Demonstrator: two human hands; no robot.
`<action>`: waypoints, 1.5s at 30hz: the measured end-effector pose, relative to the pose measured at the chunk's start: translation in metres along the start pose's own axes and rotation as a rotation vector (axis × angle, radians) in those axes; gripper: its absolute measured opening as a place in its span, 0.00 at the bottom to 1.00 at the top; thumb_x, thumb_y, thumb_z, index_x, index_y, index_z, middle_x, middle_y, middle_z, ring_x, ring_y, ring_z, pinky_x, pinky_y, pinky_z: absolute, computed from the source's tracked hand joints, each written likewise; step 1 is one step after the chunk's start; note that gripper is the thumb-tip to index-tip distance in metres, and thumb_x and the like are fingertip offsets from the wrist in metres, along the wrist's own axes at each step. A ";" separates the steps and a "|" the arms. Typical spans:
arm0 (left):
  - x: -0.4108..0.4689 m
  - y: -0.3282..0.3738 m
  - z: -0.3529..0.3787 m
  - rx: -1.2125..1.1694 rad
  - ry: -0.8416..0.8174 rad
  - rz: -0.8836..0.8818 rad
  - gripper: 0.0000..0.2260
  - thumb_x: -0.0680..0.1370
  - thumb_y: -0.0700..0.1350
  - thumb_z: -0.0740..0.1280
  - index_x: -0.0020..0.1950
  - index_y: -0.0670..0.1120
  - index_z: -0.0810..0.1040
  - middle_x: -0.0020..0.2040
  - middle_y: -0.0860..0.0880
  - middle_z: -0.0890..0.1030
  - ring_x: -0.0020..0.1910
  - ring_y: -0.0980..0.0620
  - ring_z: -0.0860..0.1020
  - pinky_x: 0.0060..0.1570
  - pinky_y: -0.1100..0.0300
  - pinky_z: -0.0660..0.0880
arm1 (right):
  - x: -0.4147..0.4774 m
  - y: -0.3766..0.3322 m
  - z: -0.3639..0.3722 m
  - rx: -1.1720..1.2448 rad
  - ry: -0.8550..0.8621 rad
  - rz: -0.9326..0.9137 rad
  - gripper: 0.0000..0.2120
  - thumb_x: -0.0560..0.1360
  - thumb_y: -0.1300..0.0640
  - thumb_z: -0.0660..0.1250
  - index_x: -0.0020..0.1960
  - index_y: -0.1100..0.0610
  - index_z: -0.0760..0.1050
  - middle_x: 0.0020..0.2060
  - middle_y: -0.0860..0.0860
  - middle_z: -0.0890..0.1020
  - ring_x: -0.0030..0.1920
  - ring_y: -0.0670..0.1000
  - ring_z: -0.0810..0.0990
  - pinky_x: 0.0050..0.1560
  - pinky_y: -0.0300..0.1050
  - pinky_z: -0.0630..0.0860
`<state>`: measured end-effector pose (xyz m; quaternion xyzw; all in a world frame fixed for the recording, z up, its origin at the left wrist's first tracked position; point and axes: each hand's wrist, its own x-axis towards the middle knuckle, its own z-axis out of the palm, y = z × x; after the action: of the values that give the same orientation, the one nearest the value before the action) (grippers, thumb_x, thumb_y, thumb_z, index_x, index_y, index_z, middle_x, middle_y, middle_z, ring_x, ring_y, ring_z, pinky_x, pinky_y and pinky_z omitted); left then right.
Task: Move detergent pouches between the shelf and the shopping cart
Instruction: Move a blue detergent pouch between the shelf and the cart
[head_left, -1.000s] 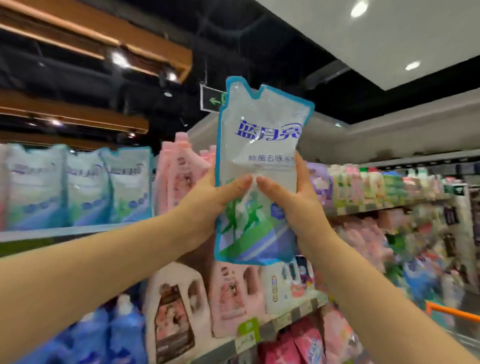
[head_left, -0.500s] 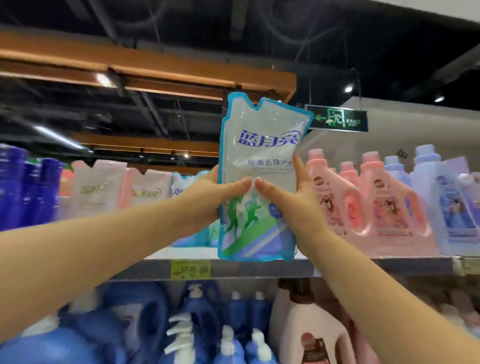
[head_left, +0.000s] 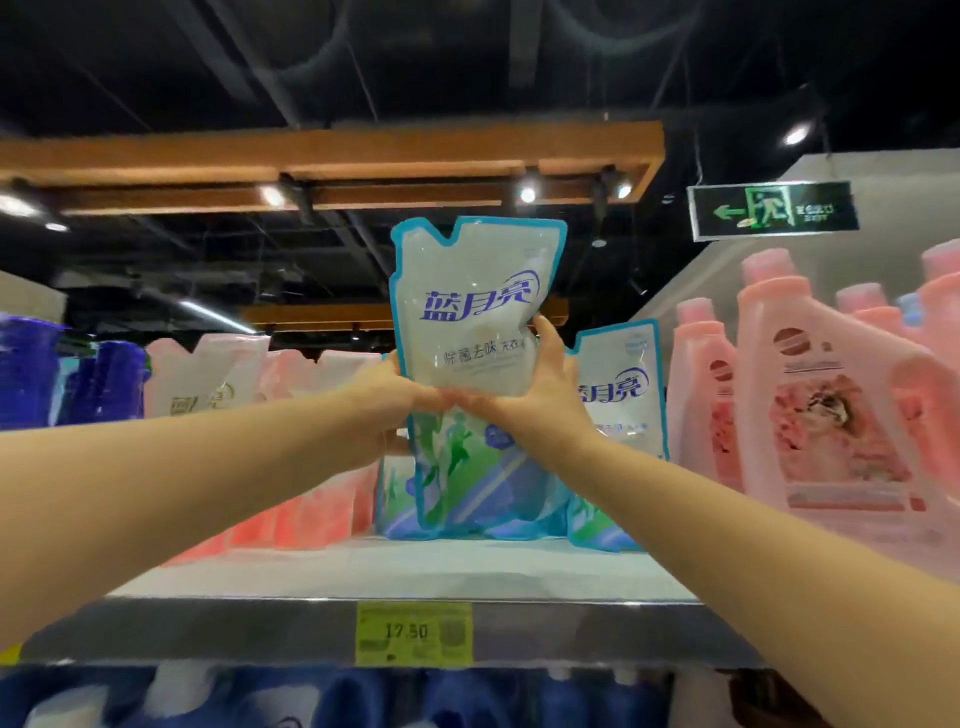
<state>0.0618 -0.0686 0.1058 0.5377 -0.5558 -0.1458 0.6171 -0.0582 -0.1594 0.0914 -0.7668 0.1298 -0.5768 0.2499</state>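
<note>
Head view: both bare arms reach up and forward to the top shelf. A flat white plastic detergent pouch with a blue border, blue Chinese lettering and a green runner graphic (head_left: 475, 322) is held upright between both hands, at centre frame. Left hand (head_left: 387, 400) grips the pouch's left edge at mid-height, thumb on the front; its other fingers are behind the pouch, not visible. Right hand (head_left: 540, 395) grips the right edge, thumb on the front, fingers (head_left: 545, 332) curled round the side and denting the pouch. The two thumbs nearly meet on the front face.

The pouch's bottom edge sits low over the pale shelf board (head_left: 405, 577); cannot tell if it touches. A second matching white-and-blue pouch (head_left: 621, 384) stands on the shelf just beside and behind, to the right, partly hidden by the right wrist. More of the same print shows behind the held pouch, at lower left.

Right of those: tall pink plastic bottles with handles (head_left: 831, 415). Left: pink-and-white pouches (head_left: 208, 374), then dark blue bottles (head_left: 31, 374). Yellow price tag reading 17.90 (head_left: 414, 633) on the shelf's front rail. Blue bottles (head_left: 467, 696) on the level below, blurred. Green exit sign (head_left: 774, 210) upper right, wooden ceiling frame (head_left: 332, 156) with spotlights above.
</note>
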 end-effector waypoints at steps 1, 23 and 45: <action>0.005 -0.010 0.002 0.000 0.005 -0.015 0.20 0.72 0.35 0.70 0.61 0.49 0.72 0.48 0.48 0.83 0.44 0.50 0.81 0.39 0.55 0.78 | 0.000 0.008 0.003 -0.037 -0.028 0.023 0.51 0.63 0.47 0.78 0.75 0.45 0.48 0.60 0.49 0.62 0.58 0.47 0.67 0.61 0.39 0.63; 0.091 -0.100 0.002 0.252 -0.095 -0.205 0.27 0.74 0.39 0.69 0.68 0.51 0.62 0.54 0.46 0.78 0.45 0.53 0.79 0.40 0.52 0.81 | 0.025 0.080 -0.005 -0.559 -0.229 0.380 0.62 0.61 0.40 0.76 0.76 0.51 0.33 0.73 0.50 0.51 0.73 0.53 0.56 0.70 0.49 0.61; 0.100 -0.130 0.025 0.419 -0.116 -0.113 0.52 0.69 0.42 0.75 0.74 0.60 0.37 0.60 0.48 0.73 0.53 0.46 0.77 0.39 0.53 0.81 | 0.008 0.095 0.020 -0.965 -0.465 0.368 0.61 0.69 0.42 0.71 0.70 0.54 0.20 0.66 0.59 0.67 0.59 0.59 0.74 0.59 0.50 0.73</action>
<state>0.1291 -0.2077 0.0468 0.6749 -0.5777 -0.0922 0.4498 -0.0280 -0.2383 0.0427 -0.8659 0.4516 -0.2149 -0.0105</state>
